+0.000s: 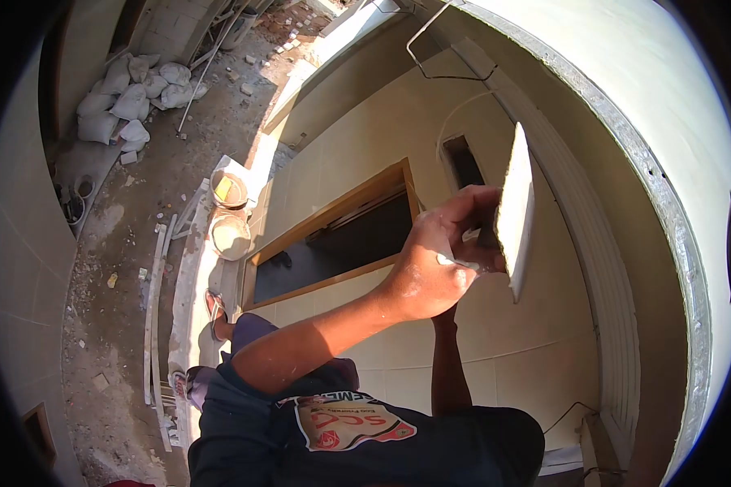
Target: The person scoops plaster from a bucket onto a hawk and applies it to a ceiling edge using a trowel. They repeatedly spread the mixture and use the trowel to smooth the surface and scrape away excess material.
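My left hand is raised in front of the wall, its fingers closed around the back of a flat pale plate. The plate appears almost edge-on, with a rough near edge, and looks like a plasterer's trowel or hawk. A dark part, perhaps a handle, shows between the fingers. White smears mark the hand. My right forearm rises behind the left hand. Beyond its wrist, the right hand is hidden, so its fingers and anything in them cannot be seen.
A wooden-framed opening interrupts the cream wall. Two buckets stand on the ledge by my feet. Long boards lie alongside. White sacks are piled far left. A bent metal rod hangs overhead near a metal-edged curve.
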A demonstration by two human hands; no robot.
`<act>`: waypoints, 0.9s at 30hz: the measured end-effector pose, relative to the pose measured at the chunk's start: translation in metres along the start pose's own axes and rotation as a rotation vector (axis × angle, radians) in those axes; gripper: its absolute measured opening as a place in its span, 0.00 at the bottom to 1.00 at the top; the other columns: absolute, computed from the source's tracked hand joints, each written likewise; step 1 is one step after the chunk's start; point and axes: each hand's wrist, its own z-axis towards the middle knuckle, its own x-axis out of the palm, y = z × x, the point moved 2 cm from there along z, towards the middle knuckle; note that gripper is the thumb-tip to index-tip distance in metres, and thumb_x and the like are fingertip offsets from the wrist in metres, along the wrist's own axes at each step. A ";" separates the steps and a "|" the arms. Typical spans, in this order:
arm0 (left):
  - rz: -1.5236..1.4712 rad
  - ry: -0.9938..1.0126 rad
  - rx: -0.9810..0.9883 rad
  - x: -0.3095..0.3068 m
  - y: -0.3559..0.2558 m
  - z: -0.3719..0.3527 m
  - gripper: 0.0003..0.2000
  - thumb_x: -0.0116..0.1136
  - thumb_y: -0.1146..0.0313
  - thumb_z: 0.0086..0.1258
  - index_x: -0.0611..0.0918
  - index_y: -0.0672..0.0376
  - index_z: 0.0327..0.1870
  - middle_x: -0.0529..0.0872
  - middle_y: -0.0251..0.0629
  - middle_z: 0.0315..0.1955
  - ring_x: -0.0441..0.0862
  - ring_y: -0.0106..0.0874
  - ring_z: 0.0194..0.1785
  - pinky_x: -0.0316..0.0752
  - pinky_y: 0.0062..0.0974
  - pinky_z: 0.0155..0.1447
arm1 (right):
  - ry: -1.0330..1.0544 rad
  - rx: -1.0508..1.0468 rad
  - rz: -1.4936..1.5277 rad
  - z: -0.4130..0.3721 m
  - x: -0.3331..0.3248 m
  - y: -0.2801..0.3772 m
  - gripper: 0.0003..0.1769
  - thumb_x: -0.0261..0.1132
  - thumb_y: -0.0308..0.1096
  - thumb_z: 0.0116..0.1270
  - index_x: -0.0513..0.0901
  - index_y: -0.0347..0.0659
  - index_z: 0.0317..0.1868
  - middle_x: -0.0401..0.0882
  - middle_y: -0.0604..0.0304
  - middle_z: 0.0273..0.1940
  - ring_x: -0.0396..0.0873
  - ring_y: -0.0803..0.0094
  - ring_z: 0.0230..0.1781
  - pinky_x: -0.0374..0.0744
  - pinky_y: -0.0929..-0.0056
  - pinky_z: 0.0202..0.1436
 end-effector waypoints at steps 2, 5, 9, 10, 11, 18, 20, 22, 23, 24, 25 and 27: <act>-0.143 -0.208 -0.091 -0.048 0.012 0.017 0.30 0.42 0.93 0.52 0.69 0.68 0.61 0.77 0.41 0.52 0.78 0.26 0.51 0.80 0.24 0.53 | 0.169 0.320 0.072 0.007 -0.002 0.003 0.08 0.63 0.31 0.67 0.82 0.34 0.39 0.72 0.67 0.22 0.68 0.83 0.22 0.71 0.78 0.26; 0.014 -0.234 -0.115 -0.114 0.006 0.058 0.27 0.46 0.92 0.61 0.67 0.67 0.64 0.79 0.42 0.49 0.81 0.27 0.46 0.80 0.26 0.53 | 0.193 0.388 0.125 0.023 0.004 -0.004 0.08 0.63 0.32 0.68 0.81 0.34 0.38 0.67 0.71 0.22 0.64 0.86 0.22 0.69 0.82 0.27; 0.211 -0.198 -0.120 -0.180 0.010 0.117 0.28 0.54 0.88 0.62 0.68 0.66 0.66 0.82 0.42 0.48 0.83 0.26 0.45 0.80 0.29 0.51 | 0.199 0.359 0.095 0.047 0.018 -0.021 0.09 0.63 0.32 0.68 0.83 0.35 0.44 0.68 0.71 0.22 0.64 0.85 0.21 0.68 0.81 0.25; 0.214 -0.199 -0.115 -0.186 0.011 0.126 0.28 0.54 0.88 0.62 0.68 0.66 0.66 0.82 0.42 0.48 0.83 0.26 0.45 0.80 0.29 0.51 | 0.198 0.358 0.104 0.057 0.023 -0.025 0.09 0.63 0.32 0.67 0.82 0.34 0.41 0.67 0.70 0.22 0.64 0.84 0.22 0.69 0.80 0.27; 0.195 -0.140 -0.151 -0.190 0.014 0.135 0.28 0.55 0.88 0.62 0.69 0.66 0.66 0.83 0.41 0.48 0.83 0.26 0.45 0.80 0.29 0.51 | 0.201 0.352 0.107 0.069 0.029 -0.031 0.09 0.63 0.32 0.67 0.82 0.34 0.41 0.67 0.70 0.22 0.64 0.84 0.22 0.69 0.80 0.27; 0.042 0.017 -0.202 -0.128 0.020 0.129 0.33 0.40 0.93 0.53 0.68 0.71 0.66 0.76 0.41 0.57 0.76 0.30 0.59 0.80 0.26 0.56 | 0.068 -0.078 -0.093 0.186 0.062 -0.075 0.07 0.63 0.34 0.68 0.79 0.39 0.34 0.68 0.72 0.22 0.63 0.84 0.23 0.65 0.79 0.27; -0.025 0.120 -0.110 -0.107 0.023 0.121 0.30 0.36 0.92 0.50 0.72 0.73 0.60 0.64 0.51 0.69 0.76 0.35 0.62 0.81 0.26 0.56 | -0.018 -0.183 -0.120 0.223 0.065 -0.074 0.07 0.63 0.34 0.68 0.80 0.38 0.36 0.68 0.71 0.22 0.63 0.84 0.23 0.65 0.79 0.27; -0.035 0.218 -0.060 -0.086 0.024 0.124 0.28 0.43 0.92 0.50 0.77 0.68 0.56 0.52 0.58 0.74 0.74 0.42 0.65 0.79 0.27 0.59 | -0.075 -0.244 -0.118 0.253 0.064 -0.063 0.07 0.63 0.34 0.68 0.80 0.38 0.38 0.69 0.71 0.22 0.63 0.84 0.22 0.65 0.80 0.26; -0.049 0.239 -0.058 -0.078 0.026 0.125 0.27 0.45 0.91 0.51 0.76 0.69 0.57 0.51 0.54 0.74 0.74 0.39 0.65 0.80 0.27 0.57 | -0.094 -0.264 -0.107 0.265 0.061 -0.057 0.07 0.63 0.34 0.68 0.81 0.38 0.38 0.69 0.71 0.22 0.63 0.84 0.22 0.65 0.80 0.26; -0.064 0.260 -0.057 -0.070 0.028 0.126 0.27 0.46 0.90 0.52 0.75 0.70 0.57 0.51 0.50 0.74 0.74 0.37 0.64 0.80 0.26 0.55 | -0.109 -0.272 -0.087 0.276 0.056 -0.044 0.07 0.63 0.34 0.68 0.81 0.38 0.39 0.69 0.71 0.23 0.63 0.84 0.22 0.65 0.80 0.26; -0.079 0.282 -0.056 -0.063 0.031 0.128 0.26 0.48 0.89 0.52 0.74 0.71 0.58 0.51 0.45 0.75 0.74 0.35 0.64 0.81 0.26 0.54 | -0.123 -0.285 -0.059 0.284 0.052 -0.032 0.08 0.63 0.33 0.68 0.81 0.37 0.40 0.69 0.71 0.23 0.63 0.84 0.22 0.65 0.80 0.26; -0.071 0.330 -0.029 -0.057 0.034 0.127 0.27 0.48 0.89 0.51 0.75 0.70 0.57 0.50 0.47 0.75 0.70 0.37 0.66 0.79 0.26 0.55 | -0.143 -0.301 -0.001 0.295 0.041 -0.007 0.08 0.64 0.33 0.68 0.82 0.37 0.42 0.69 0.71 0.23 0.63 0.84 0.22 0.65 0.80 0.25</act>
